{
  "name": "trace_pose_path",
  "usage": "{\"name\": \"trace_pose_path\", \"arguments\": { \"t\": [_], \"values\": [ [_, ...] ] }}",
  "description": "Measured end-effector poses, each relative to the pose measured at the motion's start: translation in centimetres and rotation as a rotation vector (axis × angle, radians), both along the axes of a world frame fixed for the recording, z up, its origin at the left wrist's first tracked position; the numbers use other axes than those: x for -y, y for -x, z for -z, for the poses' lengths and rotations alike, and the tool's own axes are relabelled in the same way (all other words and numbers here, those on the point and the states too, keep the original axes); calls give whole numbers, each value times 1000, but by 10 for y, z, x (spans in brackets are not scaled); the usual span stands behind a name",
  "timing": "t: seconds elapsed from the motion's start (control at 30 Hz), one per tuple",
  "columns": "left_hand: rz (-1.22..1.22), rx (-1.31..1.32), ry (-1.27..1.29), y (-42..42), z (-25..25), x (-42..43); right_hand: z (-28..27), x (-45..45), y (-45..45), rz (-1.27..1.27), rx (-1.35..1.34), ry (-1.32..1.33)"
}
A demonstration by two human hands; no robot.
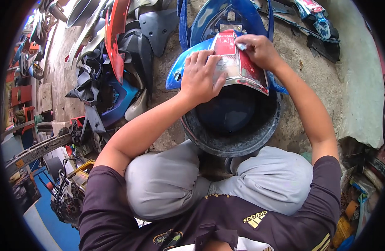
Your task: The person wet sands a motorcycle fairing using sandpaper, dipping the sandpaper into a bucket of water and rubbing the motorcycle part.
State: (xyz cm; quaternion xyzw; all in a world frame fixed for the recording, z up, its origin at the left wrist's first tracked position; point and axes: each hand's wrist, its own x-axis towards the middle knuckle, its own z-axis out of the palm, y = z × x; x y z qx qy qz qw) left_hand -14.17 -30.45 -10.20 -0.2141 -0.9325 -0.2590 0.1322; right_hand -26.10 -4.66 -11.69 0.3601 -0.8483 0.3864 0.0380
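Observation:
A blue fairing panel with a red and silver middle section (253, 70) rests across the rim of a black tub (238, 147) between my knees. My left hand (200, 76) lies spread on the panel's left part, its fingers apart. At the panel's upper right, my right hand (258, 51) pinches a small pale piece (241, 46) against the red surface; what the piece is cannot be made out. Dark liquid (226, 109) shows inside the tub. Just behind stands another blue body part (200, 23).
Black, red and blue fairing parts (117, 54) are heaped on the left. More painted panels (315, 25) lie at the upper right, near a pale slab (361, 79). At the lower left is an engine-like machine (69, 201).

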Motion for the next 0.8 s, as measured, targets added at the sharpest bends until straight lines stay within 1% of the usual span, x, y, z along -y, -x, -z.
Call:
{"name": "trace_pose_path", "arguments": {
  "t": [0.03,0.13,0.17,0.27,0.3,0.4,0.43,0.57,0.67,0.73,0.8],
  "values": [
    [1,12,-2,-1,0,-1,0,-4,3,84,63,-64],
    [4,-8,-4,-1,0,-1,-9,-3,-1,116,120,-63],
    [5,-6,-1,0,-1,0,-8,-2,-3,27,51,-44],
    [6,10,-2,-3,0,-2,-4,-7,3,108,118,-61],
    [6,10,1,-2,0,-2,-4,-10,9,141,119,-102],
    [5,19,2,-2,-3,1,-5,-2,-6,83,119,-28],
    [8,20,-8,-2,-4,-1,-9,-1,-7,59,53,-56],
    [9,9,-13,-1,-2,-2,-1,-12,4,135,103,-88],
    [10,-7,6,-1,-1,-1,-4,0,-9,30,-25,-19],
    [7,1,6,-2,-1,0,-8,-8,4,107,109,-139],
    [8,12,0,-2,-1,-3,-12,-8,5,123,120,-159]
  ]
}}
